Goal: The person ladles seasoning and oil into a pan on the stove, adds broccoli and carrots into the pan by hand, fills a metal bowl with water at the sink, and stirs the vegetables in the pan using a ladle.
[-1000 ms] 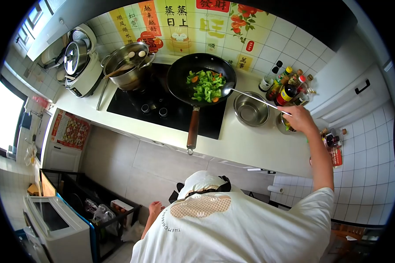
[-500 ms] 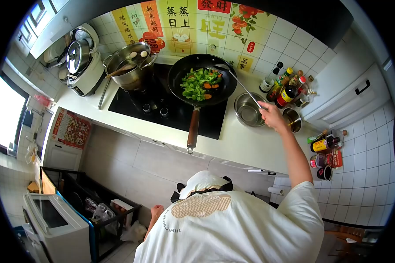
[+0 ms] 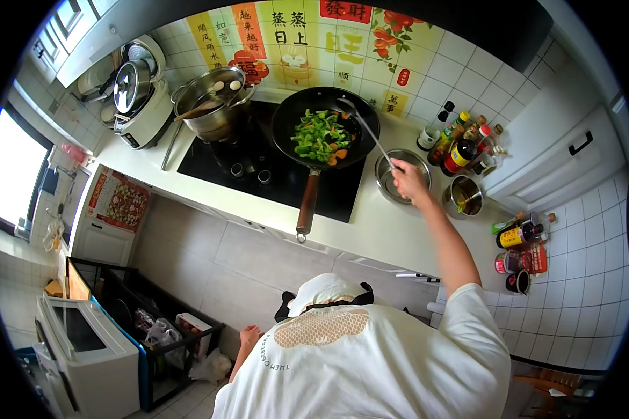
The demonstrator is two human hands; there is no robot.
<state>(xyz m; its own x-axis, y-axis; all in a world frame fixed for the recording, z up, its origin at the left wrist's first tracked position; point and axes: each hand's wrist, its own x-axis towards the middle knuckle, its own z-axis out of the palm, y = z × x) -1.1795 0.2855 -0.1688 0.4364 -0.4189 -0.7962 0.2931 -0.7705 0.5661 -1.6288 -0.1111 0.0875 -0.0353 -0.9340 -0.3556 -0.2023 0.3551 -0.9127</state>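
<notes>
My right hand (image 3: 409,182) is closed round the handle of a long metal spatula (image 3: 374,137). The spatula's head is over the right inside wall of a black wok (image 3: 282,143). Chopped green vegetables (image 3: 317,137) and orange slices, which look like carrot, lie in the wok. Its wooden handle (image 3: 308,202) points toward me, untouched. Beneath my right forearm and the spatula sits a steel bowl (image 3: 390,183). My left hand (image 3: 249,336) hangs low beside my body, away from the counter; its fingers are small and partly hidden.
A steel pot (image 3: 217,126) holding eggs and a wooden-handled utensil stands left on the black cooktop (image 3: 210,166). Several sauce bottles (image 3: 459,155) and a metal container (image 3: 464,197) are at the right. A white cooker (image 3: 145,115) stands at the far left.
My right hand has moved left with the spatula, whose head has shifted inward along the wok's right side. The vegetables have shifted slightly. My left hand stays low.
</notes>
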